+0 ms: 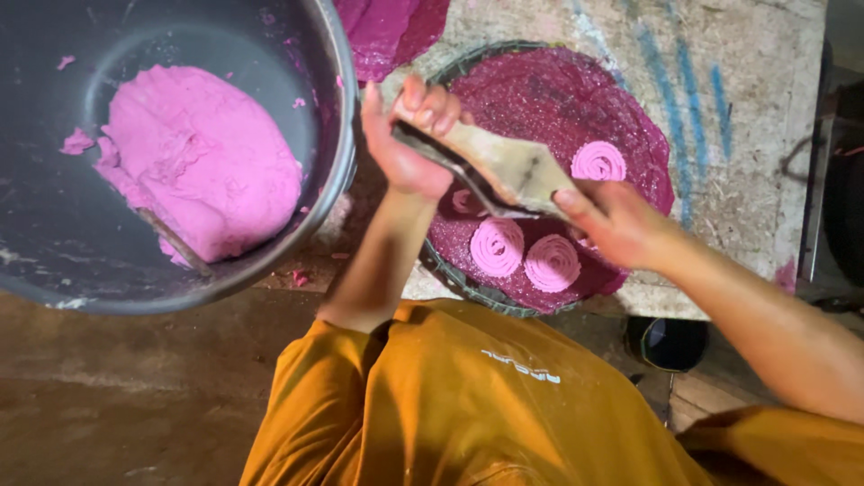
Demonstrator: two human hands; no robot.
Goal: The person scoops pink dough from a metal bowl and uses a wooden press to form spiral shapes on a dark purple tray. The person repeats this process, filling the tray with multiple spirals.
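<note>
- Left hand wrapped tight round the upper end of a wooden dough press, fingers curled over the top, thumb underneath
- Right hand cupped under the press's lower end, fingers pressed together against the wood, thumb along the side; whether the palm bears weight, impossible to tell
- Press held slanted above a round woven tray, tip pointing down toward the tray's near half
- Three pink dough spirals on the tray's dark magenta cloth: one spiral just past the press, two more and side by side below it, close but apart; a fourth partly hidden under the press
- Large grey tub to the left, holding a big lump of pink dough, wall smeared with crumbs, a stick resting inside
- Tray resting on a pale slab marked with blue streaks; orange shirt filling the foreground
- Judged from the look: press rigid and moderately heavy, likely greasy with dough, best gripped at both ends as now
- Spirals probably soft, moist, easily squashed or uncoiled; better lifted from beneath with the cloth or tray than pinched
- Bulk dough seemingly dense and sticky, likely to cling to fingers
</note>
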